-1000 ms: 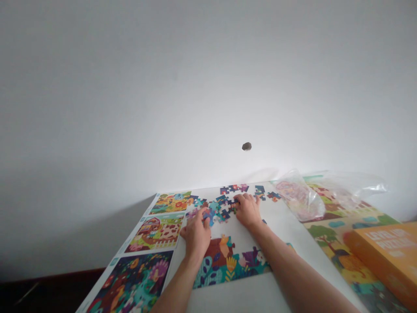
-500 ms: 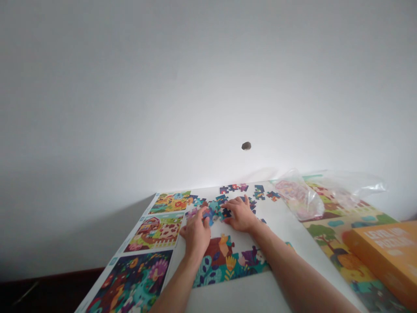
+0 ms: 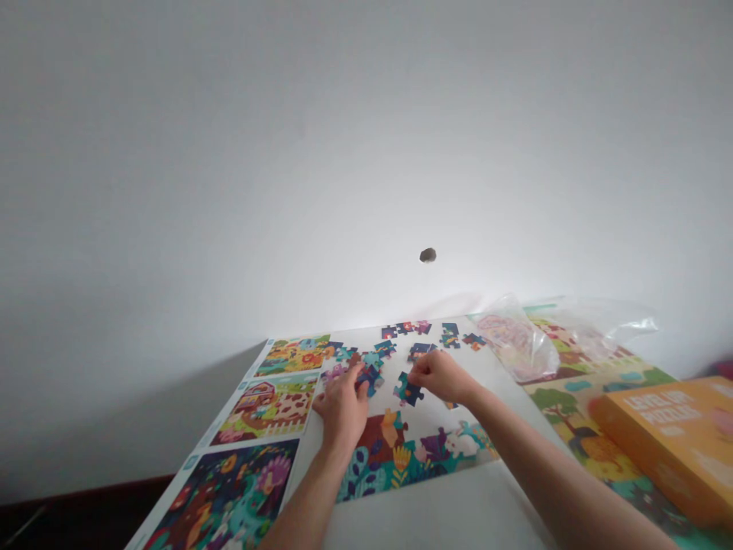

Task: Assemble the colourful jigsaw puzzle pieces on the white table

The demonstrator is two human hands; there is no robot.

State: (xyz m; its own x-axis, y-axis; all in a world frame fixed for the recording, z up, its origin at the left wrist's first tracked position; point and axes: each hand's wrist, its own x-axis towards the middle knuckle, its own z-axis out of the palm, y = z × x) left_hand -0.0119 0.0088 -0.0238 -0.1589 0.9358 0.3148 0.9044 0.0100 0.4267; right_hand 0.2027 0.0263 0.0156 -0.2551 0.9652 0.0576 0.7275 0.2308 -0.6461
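Observation:
My left hand (image 3: 343, 405) rests with its fingers stretched out over a cluster of jigsaw puzzle pieces (image 3: 369, 378) in blue, teal and pink. A little to the right, my right hand (image 3: 443, 376) has its fingers pinched together at the edge of a dark blue and teal puzzle piece (image 3: 405, 391). Nearer to me lies a joined strip of puzzle (image 3: 383, 458) with plants, a fox-like orange animal and a white rabbit; my left forearm borders it. Another dark piece (image 3: 421, 350) sits just behind my right hand.
Loose pieces (image 3: 450, 334) lie at the back of the white table. Printed puzzle pictures (image 3: 269, 405) line the left side. On the right are a clear plastic bag (image 3: 524, 344), an illustrated sheet (image 3: 566, 405) and an orange puzzle box (image 3: 670, 435). A wall with a hole (image 3: 427, 255) stands behind.
My right hand has shifted right and its spread fingers have drawn into a pinch, uncovering pieces beneath it. My left hand stays nearly in place. The rabbit part of the strip now shows.

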